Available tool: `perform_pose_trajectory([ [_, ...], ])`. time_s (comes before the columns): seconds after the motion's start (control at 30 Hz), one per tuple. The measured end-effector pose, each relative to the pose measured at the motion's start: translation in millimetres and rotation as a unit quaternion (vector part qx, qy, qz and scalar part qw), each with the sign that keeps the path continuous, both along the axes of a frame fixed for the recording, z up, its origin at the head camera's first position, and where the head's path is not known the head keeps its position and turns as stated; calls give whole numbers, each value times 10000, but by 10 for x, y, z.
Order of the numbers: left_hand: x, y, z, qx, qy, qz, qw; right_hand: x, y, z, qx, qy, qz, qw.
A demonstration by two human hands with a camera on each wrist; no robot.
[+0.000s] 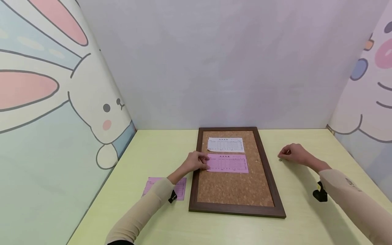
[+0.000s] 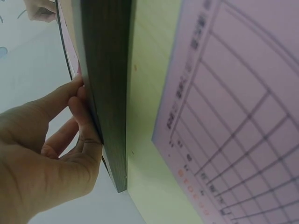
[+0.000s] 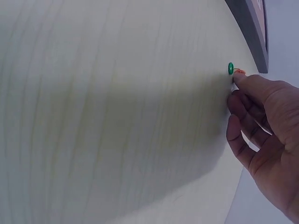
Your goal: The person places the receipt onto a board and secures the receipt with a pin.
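Note:
A pink printed slip (image 1: 228, 163) lies across the framed corkboard (image 1: 235, 190), just below a white printed slip (image 1: 226, 145). My left hand (image 1: 196, 161) reaches over the board's left edge, its spread thumb and fingers pressing the pink slip's left end. To the right of the board, my right hand (image 1: 293, 153) is low over the table. Its thumb and forefinger pinch a small orange thumbtack (image 3: 239, 71), partly hidden by the thumb. Right beside the fingertips, a green thumbtack (image 3: 231, 68) sits on the tabletop.
Another pink slip (image 1: 181, 190) lies on the table left of the board, partly under the left forearm. The board's dark wooden frame (image 1: 237, 209) forms a raised border. Walls with cartoon drawings (image 1: 104, 102) close the table in at back and sides.

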State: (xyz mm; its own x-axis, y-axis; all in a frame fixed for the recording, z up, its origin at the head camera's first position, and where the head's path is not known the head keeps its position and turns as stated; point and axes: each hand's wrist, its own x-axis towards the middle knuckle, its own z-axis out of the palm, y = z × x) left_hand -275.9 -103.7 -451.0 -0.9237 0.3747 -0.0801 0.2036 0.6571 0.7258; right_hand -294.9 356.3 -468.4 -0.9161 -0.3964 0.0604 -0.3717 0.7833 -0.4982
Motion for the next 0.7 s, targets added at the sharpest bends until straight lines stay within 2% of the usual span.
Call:
perform_pose_trajectory([
  [0.17,8,2,6,19,14,-2,10000,15,2,-15,-6,47,-12,10000],
  [0.33,2,5,-7,29,-1,-24,10000,82,9,-37,-336,-225,-158,9991],
  [0.5,-3,0,-23,70,13,-85,9999,121,52,-81,-835,-597,-517,9934],
  [0.7,-15,-9,-9,54,-6,-68,10000,115,53,-69,-1343,-810,-816,9842],
])
